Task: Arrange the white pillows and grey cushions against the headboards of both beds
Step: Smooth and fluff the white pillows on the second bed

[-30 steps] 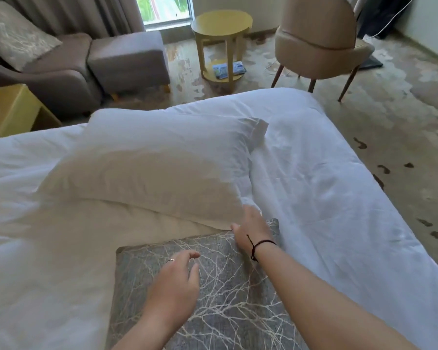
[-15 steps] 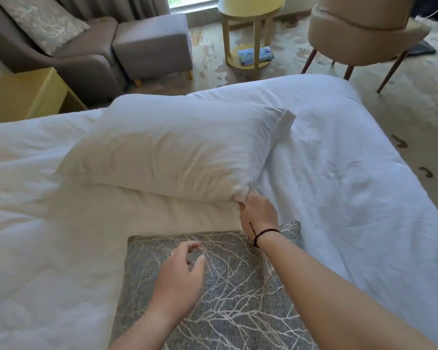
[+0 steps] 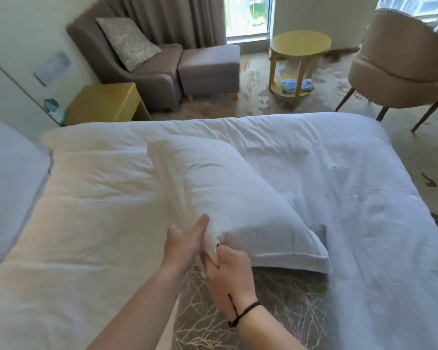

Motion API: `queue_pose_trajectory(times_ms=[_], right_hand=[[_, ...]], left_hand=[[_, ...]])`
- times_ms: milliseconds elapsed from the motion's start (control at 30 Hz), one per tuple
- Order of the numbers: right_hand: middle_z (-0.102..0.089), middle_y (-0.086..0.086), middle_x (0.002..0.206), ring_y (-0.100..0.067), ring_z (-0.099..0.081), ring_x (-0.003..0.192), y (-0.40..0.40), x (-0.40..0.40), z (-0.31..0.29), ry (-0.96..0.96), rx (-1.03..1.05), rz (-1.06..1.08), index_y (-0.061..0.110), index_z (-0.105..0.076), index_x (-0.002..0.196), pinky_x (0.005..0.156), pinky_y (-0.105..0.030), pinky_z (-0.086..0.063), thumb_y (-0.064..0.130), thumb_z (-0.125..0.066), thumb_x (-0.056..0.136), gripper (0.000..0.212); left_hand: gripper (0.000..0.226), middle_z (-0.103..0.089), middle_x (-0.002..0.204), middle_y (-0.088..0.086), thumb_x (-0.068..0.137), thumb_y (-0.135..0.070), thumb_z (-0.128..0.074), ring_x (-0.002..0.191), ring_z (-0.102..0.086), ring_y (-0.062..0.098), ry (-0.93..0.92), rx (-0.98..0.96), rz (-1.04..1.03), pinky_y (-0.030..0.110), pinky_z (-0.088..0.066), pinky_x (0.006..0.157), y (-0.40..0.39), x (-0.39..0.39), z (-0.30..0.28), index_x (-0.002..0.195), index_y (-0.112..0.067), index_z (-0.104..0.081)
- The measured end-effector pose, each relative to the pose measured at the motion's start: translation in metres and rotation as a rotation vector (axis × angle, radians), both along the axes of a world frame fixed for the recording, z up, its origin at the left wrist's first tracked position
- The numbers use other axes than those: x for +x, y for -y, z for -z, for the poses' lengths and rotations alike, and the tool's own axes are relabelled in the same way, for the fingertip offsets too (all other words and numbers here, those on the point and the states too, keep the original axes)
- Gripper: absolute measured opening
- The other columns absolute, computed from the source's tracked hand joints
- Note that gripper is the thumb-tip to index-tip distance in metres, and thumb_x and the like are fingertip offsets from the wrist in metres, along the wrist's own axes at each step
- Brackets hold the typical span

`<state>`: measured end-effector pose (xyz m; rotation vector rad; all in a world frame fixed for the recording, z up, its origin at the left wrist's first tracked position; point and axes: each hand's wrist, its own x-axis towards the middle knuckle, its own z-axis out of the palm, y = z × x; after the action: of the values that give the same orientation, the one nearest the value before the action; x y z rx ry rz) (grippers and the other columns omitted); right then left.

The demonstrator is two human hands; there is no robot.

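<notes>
A white pillow (image 3: 225,195) is lifted and tilted above the white bed (image 3: 352,198), its near corner held by both hands. My left hand (image 3: 185,241) grips the corner from the left and my right hand (image 3: 229,274), with a black cord on the wrist, grips it from below. A grey cushion (image 3: 276,311) with a pale branch pattern lies flat on the bed under my hands, partly covered by the pillow and my arms. Another white pillow (image 3: 8,188) rests at the far left, by the wall.
Beyond the bed stand a yellow bedside table (image 3: 104,102), a grey armchair (image 3: 137,66) with a patterned cushion (image 3: 128,41), a grey footstool (image 3: 210,66), a round yellow side table (image 3: 299,46) and a beige chair (image 3: 400,61). Patterned carpet runs along the right.
My left hand moved up from over the grey cushion and took hold of the pillow corner beside my right hand. The pillow has been raised and swung toward me, now tilted on its edge.
</notes>
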<state>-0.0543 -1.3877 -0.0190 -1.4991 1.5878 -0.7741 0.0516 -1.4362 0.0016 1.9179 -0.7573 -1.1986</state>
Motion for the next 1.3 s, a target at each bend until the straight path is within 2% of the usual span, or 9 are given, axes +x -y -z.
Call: queue_pose_trajectory(times_ms=[100, 333, 433, 667, 833, 933, 1033, 1200, 1300], right_hand=[[-0.051, 0.005, 0.051, -0.015, -0.05, 0.049, -0.041, 0.052, -0.033, 0.105, 0.023, 0.069, 0.019, -0.042, 0.054, 0.052, -0.037, -0.041, 0.045, -0.055, 0.09, 0.046], [-0.042, 0.01, 0.038, -0.008, -0.038, 0.043, -0.09, 0.183, -0.11, 0.298, 0.138, 0.075, 0.025, -0.048, 0.044, 0.046, -0.024, -0.03, 0.039, -0.058, 0.083, 0.043], [-0.043, 0.006, 0.044, -0.013, -0.04, 0.046, -0.096, 0.235, -0.143, 0.526, 0.236, 0.124, 0.014, -0.043, 0.045, 0.047, -0.026, -0.033, 0.03, -0.06, 0.081, 0.042], [-0.06, -0.012, 0.07, -0.022, -0.06, 0.067, -0.133, 0.313, -0.157, 0.84, 0.542, 0.078, -0.01, -0.06, 0.076, 0.066, -0.033, -0.05, 0.024, -0.066, 0.084, 0.035], [-0.073, -0.004, 0.085, -0.011, -0.069, 0.071, -0.156, 0.271, -0.136, 0.256, 0.786, -0.472, 0.01, -0.069, 0.089, 0.075, -0.027, -0.058, 0.023, -0.063, 0.086, 0.015], [-0.074, 0.003, 0.084, -0.01, -0.068, 0.077, -0.115, 0.221, -0.134, -0.314, 0.462, -0.889, 0.02, -0.074, 0.086, 0.08, -0.03, -0.055, 0.04, -0.063, 0.082, 0.023], [-0.069, 0.005, 0.114, -0.016, -0.061, 0.106, -0.051, 0.208, -0.128, -0.743, 0.132, -0.856, 0.029, -0.064, 0.119, 0.094, -0.033, -0.049, 0.045, -0.054, 0.092, 0.033], [-0.044, 0.006, 0.147, -0.016, -0.038, 0.136, 0.011, 0.252, -0.087, -0.981, -0.259, -1.284, 0.031, -0.038, 0.144, 0.113, -0.04, -0.029, 0.057, -0.041, 0.096, 0.055], [-0.03, 0.01, 0.157, -0.014, -0.015, 0.147, 0.017, 0.268, -0.061, -1.064, -0.236, -1.447, 0.035, -0.032, 0.147, 0.12, -0.046, -0.005, 0.073, -0.026, 0.09, 0.069]], left_hand=[[0.034, -0.072, 0.06, -0.014, 0.07, -0.047, -0.085, 0.055, -0.068, -0.001, -0.036, 0.034, 0.007, 0.026, -0.051, 0.058, -0.027, 0.042, -0.031, 0.074, -0.02, -0.064], [0.067, -0.073, 0.086, -0.004, 0.053, -0.069, -0.084, 0.076, -0.068, 0.01, 0.055, 0.25, 0.325, 0.024, -0.047, 0.055, -0.057, 0.171, -0.105, 0.09, -0.015, -0.07], [0.063, -0.068, 0.061, -0.012, 0.054, -0.07, -0.082, 0.055, -0.061, 0.007, 0.184, 0.261, 0.477, 0.021, -0.043, 0.047, -0.055, 0.224, -0.142, 0.088, -0.018, -0.072], [0.065, -0.067, 0.102, -0.009, 0.047, -0.057, -0.091, 0.097, -0.065, 0.012, 0.222, 0.251, 0.622, 0.034, -0.054, 0.09, -0.077, 0.299, -0.155, 0.1, -0.032, -0.061], [0.095, -0.072, 0.11, -0.001, 0.046, -0.037, -0.099, 0.093, -0.071, 0.016, -0.125, 0.253, 0.344, 0.035, -0.059, 0.076, -0.148, 0.292, -0.061, 0.128, -0.015, -0.057], [0.109, -0.066, 0.127, -0.002, 0.043, -0.064, -0.088, 0.111, -0.065, 0.017, -0.043, 0.276, 0.214, 0.037, -0.053, 0.097, -0.18, 0.274, -0.021, 0.135, -0.017, -0.053], [0.122, -0.049, 0.148, 0.001, 0.051, -0.081, -0.072, 0.13, -0.052, 0.02, 0.066, 0.303, 0.059, 0.034, -0.044, 0.104, -0.198, 0.268, -0.002, 0.149, -0.016, -0.038], [0.106, -0.06, 0.137, -0.003, 0.057, -0.087, -0.056, 0.12, -0.059, 0.021, 0.133, 0.302, 0.032, 0.037, -0.048, 0.099, -0.206, 0.244, -0.001, 0.138, -0.02, -0.051], [0.102, -0.06, 0.134, -0.005, 0.058, -0.089, -0.052, 0.118, -0.059, 0.019, 0.203, 0.34, 0.039, 0.033, -0.048, 0.09, -0.208, 0.221, -0.008, 0.137, -0.023, -0.052]])
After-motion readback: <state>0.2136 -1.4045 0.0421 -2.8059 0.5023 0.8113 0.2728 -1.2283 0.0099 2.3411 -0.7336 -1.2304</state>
